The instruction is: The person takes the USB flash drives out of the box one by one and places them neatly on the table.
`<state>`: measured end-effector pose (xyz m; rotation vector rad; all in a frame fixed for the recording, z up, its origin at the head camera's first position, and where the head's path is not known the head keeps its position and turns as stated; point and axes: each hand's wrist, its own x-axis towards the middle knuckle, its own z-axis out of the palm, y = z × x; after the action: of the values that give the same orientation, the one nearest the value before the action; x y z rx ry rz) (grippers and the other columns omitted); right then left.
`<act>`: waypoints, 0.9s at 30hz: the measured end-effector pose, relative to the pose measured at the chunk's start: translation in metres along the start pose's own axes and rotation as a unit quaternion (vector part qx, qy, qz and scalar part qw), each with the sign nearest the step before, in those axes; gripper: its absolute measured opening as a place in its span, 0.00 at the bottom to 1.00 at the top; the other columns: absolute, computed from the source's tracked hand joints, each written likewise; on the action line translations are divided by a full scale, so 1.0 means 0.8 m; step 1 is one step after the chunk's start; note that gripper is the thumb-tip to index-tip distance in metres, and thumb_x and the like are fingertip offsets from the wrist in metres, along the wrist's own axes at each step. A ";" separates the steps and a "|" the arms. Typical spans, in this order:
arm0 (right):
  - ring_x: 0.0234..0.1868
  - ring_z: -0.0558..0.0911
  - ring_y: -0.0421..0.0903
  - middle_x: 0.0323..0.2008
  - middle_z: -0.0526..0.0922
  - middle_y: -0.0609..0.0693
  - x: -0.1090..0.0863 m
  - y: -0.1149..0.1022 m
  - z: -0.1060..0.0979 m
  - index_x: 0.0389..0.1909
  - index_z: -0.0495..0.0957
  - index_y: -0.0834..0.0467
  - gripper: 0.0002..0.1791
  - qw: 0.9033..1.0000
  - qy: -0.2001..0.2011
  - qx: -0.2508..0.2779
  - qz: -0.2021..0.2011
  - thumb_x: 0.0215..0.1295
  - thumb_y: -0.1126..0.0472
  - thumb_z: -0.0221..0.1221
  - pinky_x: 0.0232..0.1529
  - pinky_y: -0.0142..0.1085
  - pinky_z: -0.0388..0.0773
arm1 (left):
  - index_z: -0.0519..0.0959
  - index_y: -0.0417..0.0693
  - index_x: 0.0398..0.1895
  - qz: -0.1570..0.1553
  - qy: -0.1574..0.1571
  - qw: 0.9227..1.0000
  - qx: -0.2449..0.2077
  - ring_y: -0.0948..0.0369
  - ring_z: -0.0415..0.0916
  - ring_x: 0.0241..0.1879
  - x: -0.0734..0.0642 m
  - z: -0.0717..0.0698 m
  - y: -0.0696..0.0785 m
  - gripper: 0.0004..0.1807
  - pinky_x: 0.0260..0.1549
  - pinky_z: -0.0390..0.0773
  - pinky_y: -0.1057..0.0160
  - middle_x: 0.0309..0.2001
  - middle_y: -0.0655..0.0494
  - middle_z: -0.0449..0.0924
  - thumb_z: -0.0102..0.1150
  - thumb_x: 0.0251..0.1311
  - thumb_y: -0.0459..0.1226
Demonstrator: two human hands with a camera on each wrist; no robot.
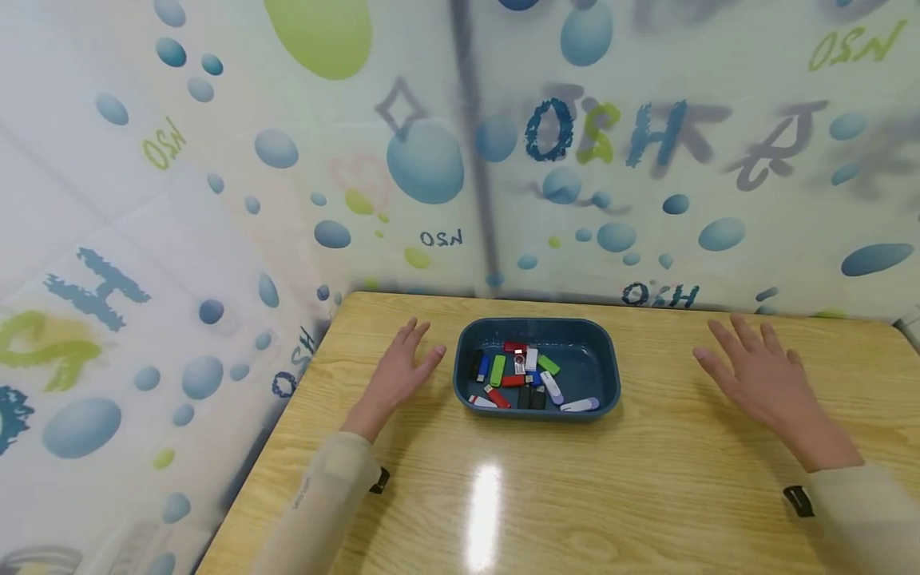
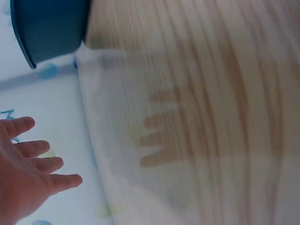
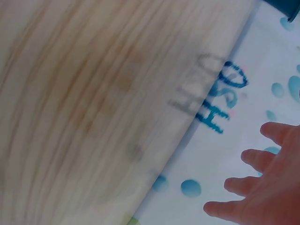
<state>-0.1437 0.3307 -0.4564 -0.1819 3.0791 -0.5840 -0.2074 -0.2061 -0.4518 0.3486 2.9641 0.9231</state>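
Note:
A dark blue plastic basin (image 1: 585, 351) stands on the wooden table, holding several USB sticks. Among them are a green stick (image 1: 497, 370), a red stick (image 1: 497, 396), a blue stick (image 1: 484, 367), black ones and a white and lilac stick (image 1: 579, 405). To the basin's left my left hand (image 1: 402, 369) hovers over the table, fingers spread, holding nothing. Farther off on the right side, my right hand (image 1: 765, 383) is likewise spread and bare. Both wrist views show extended fingers, with a corner of the basin (image 2: 49, 28) near the left hand.
The wooden table (image 1: 647, 495) reaches back to a white curtain (image 1: 503, 200) printed with blue and green drops and letters. The same printed sheet hangs along the left side. A bright light reflection (image 1: 484, 519) lies on the tabletop in front of the basin.

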 end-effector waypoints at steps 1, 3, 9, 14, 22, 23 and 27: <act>0.74 0.40 0.83 0.79 0.42 0.74 0.000 -0.005 0.001 0.83 0.44 0.60 0.42 1.000 0.001 0.005 -0.001 0.83 0.38 0.40 0.57 0.84 0.43 | 0.62 0.46 0.79 0.002 0.004 1.000 -0.009 0.41 0.50 0.79 0.000 0.002 0.003 0.40 0.72 0.57 0.35 0.81 0.42 0.51 0.47 0.75 0.60; 0.74 0.41 0.82 0.79 0.43 0.74 0.001 -0.014 0.003 0.83 0.45 0.61 0.41 1.000 0.002 0.015 -0.006 0.83 0.39 0.40 0.57 0.84 0.44 | 0.64 0.45 0.78 0.005 0.013 1.000 -0.028 0.42 0.54 0.77 -0.001 0.005 0.008 0.38 0.72 0.59 0.37 0.80 0.42 0.56 0.48 0.76 0.59; 0.75 0.45 0.80 0.77 0.48 0.75 0.002 -0.045 0.007 0.80 0.51 0.68 0.40 0.997 0.009 0.071 -0.018 0.84 0.41 0.41 0.61 0.80 0.49 | 0.66 0.41 0.76 0.000 0.027 0.992 -0.124 0.42 0.69 0.70 -0.002 0.014 0.021 0.34 0.67 0.71 0.43 0.73 0.41 0.68 0.51 0.77 0.52; 0.74 0.54 0.77 0.75 0.56 0.75 -0.002 -0.076 0.009 0.78 0.56 0.70 0.40 0.992 0.000 0.129 -0.012 0.84 0.41 0.41 0.64 0.75 0.55 | 0.66 0.38 0.75 -0.020 0.038 0.983 -0.181 0.42 0.76 0.64 -0.002 0.023 0.031 0.33 0.61 0.77 0.43 0.69 0.40 0.73 0.54 0.76 0.48; 0.58 0.79 0.71 0.63 0.76 0.72 -0.001 -0.114 0.020 0.69 0.70 0.72 0.31 0.988 0.025 0.152 -0.024 0.85 0.48 0.43 0.55 0.65 0.75 | 0.68 0.38 0.73 -0.053 0.034 0.973 -0.222 0.43 0.79 0.60 -0.007 0.035 0.040 0.29 0.48 0.85 0.50 0.67 0.40 0.75 0.55 0.76 0.44; 0.57 0.80 0.70 0.62 0.78 0.72 0.000 -0.117 0.022 0.68 0.71 0.71 0.31 0.988 0.026 0.153 -0.026 0.85 0.48 0.43 0.55 0.64 0.77 | 0.69 0.38 0.73 -0.054 0.032 0.972 -0.225 0.43 0.79 0.60 -0.008 0.036 0.040 0.28 0.47 0.86 0.51 0.67 0.40 0.75 0.55 0.76 0.43; 0.55 0.82 0.67 0.58 0.81 0.69 0.003 -0.126 0.029 0.64 0.75 0.71 0.29 0.989 0.029 0.142 -0.033 0.85 0.49 0.43 0.54 0.63 0.78 | 0.71 0.37 0.71 -0.059 0.030 0.968 -0.243 0.43 0.81 0.58 -0.009 0.039 0.039 0.27 0.43 0.87 0.53 0.65 0.40 0.76 0.55 0.76 0.42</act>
<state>-0.1341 0.2286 -0.4412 -0.2680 3.0072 -1.0380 -0.1915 -0.1650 -0.4605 0.1278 2.6389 1.6081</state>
